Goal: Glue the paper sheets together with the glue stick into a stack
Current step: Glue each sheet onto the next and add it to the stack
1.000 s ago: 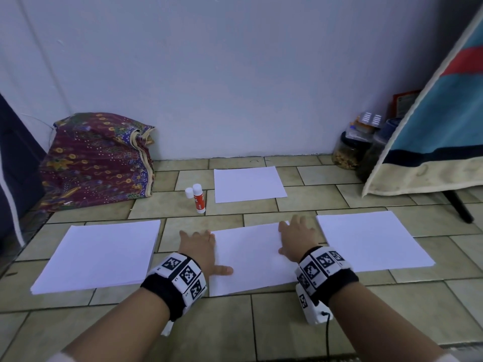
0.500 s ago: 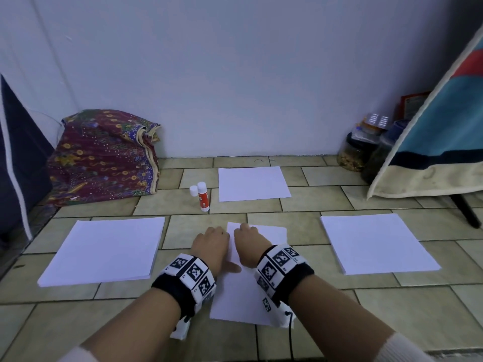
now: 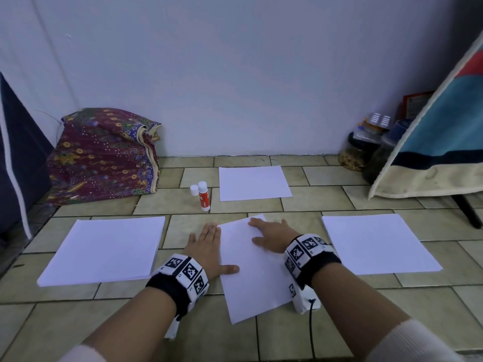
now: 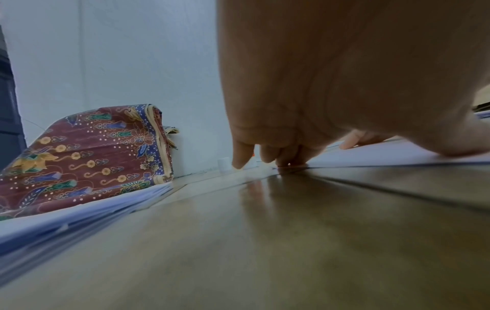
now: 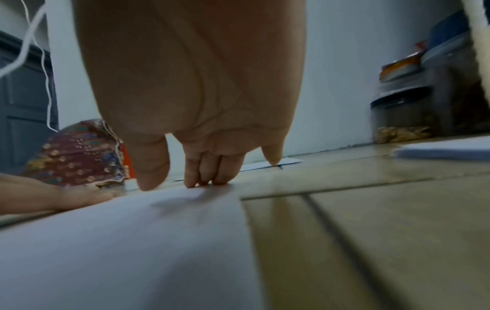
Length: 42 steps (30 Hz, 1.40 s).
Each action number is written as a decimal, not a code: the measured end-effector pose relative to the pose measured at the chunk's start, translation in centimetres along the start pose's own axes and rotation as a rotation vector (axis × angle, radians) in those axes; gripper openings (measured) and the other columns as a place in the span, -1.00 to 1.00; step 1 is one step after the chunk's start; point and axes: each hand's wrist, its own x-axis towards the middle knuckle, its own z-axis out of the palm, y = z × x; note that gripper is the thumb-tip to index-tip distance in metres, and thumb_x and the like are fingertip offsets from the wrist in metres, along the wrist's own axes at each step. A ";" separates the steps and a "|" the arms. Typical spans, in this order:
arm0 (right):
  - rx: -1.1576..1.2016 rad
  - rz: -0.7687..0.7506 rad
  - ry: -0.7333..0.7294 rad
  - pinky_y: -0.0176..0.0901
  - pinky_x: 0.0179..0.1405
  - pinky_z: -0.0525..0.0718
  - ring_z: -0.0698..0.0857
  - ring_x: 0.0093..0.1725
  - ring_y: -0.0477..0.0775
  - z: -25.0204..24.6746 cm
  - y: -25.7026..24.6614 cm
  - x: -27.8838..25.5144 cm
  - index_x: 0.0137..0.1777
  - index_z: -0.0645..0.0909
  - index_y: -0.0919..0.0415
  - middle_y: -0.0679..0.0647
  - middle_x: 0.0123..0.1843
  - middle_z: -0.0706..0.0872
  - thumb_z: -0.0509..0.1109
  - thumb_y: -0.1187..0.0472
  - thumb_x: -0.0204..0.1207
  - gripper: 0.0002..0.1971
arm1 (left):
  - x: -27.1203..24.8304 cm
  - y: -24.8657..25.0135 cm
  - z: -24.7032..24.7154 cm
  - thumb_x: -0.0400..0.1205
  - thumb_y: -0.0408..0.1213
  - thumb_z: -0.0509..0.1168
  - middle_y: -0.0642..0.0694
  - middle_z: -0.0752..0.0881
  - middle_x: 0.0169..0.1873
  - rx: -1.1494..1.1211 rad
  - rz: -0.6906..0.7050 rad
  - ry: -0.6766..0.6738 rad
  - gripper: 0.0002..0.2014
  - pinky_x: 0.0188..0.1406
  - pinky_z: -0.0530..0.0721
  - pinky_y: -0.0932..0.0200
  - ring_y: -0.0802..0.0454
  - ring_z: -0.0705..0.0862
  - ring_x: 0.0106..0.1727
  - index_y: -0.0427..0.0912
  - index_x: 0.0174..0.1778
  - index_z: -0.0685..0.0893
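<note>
- Both hands down flat on centre sheet (image 3: 251, 265), lying skewed on tiled floor (image 3: 300, 340), near middle of visible floor, closer to front edge than to back wall.
- Left hand (image 3: 206, 250): fingers straight, spread, half on floor, half over sheet's left edge; thumb pressing onto paper. Nothing gripped.
- Right hand (image 3: 271, 235): fingers straight, tips pressing sheet's far corner area; r. wrist view shows fingertips (image 5: 204, 182) touching paper, palm raised off it. Nothing gripped either.
- Glue stick (image 3: 203, 195) standing upright, uncapped by the look of it, cap (image 3: 194, 190) just beside, toward back wall, beside far sheet (image 3: 253, 182).
- Left pile (image 3: 102, 249) toward left edge of floor, right pile (image 3: 376, 244) toward right edge; both well apart from centre sheet.
- Handling, as judgement: very light, thin, floppy; slides easily on glossy tile, hence flat-palm pressure prob. better than pinching.
- Creases if grabbed mid-sheet; best taken at a corner or edge, lifted with fingertip under, other hand pinning opposite side.
- Whether centre sheet is one leaf or several already stuck: can't tell.
- Sheet lying crooked vs. tile lines; prob. needs squaring before next leaf goes on.
- Glue stick: rigid, small, light; grip round barrel, low, w/ one hand.
</note>
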 end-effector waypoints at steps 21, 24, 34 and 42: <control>-0.301 -0.086 0.071 0.16 0.33 0.51 0.24 0.49 0.27 1.6 -4.7 -0.6 0.64 0.20 0.05 0.22 0.54 0.23 0.17 0.35 0.61 -0.41 | -1.4 -1.5 -3.3 0.61 -0.12 0.35 -0.09 0.55 0.25 0.139 0.126 0.179 -0.66 0.17 0.53 0.11 -0.05 0.48 0.30 -0.12 0.27 0.57; -0.296 -0.166 0.060 0.18 0.40 0.47 0.18 0.56 0.25 2.2 -5.7 -0.7 0.67 0.12 0.03 0.16 0.63 0.14 0.18 0.35 0.61 -0.36 | -0.7 -2.4 -2.8 0.50 0.01 0.48 -0.06 0.36 0.45 0.052 0.174 0.139 -0.27 0.36 0.47 0.08 -0.02 0.30 0.49 -0.12 0.52 0.34; -0.195 -0.168 -0.074 0.16 0.62 0.13 0.01 0.68 0.02 0.0 -1.3 -0.8 0.71 -0.09 0.05 -0.09 0.73 -0.11 0.40 -0.02 0.56 -0.12 | -0.3 -3.6 -2.1 0.38 0.28 0.46 0.00 -0.25 0.69 0.004 0.181 -0.078 0.21 0.65 0.09 -0.08 0.06 -0.12 0.70 -0.14 0.70 -0.17; -0.173 -0.002 0.014 -0.03 0.57 0.27 0.20 0.62 0.04 -1.7 3.0 -2.3 0.66 0.11 0.15 0.00 0.67 0.20 0.60 -0.01 0.35 -0.02 | 0.4 -3.0 -2.2 0.46 0.21 0.43 -0.02 -0.43 0.64 0.003 0.153 -0.169 0.22 0.54 -0.32 -0.42 0.02 -0.46 0.63 -0.15 0.66 -0.38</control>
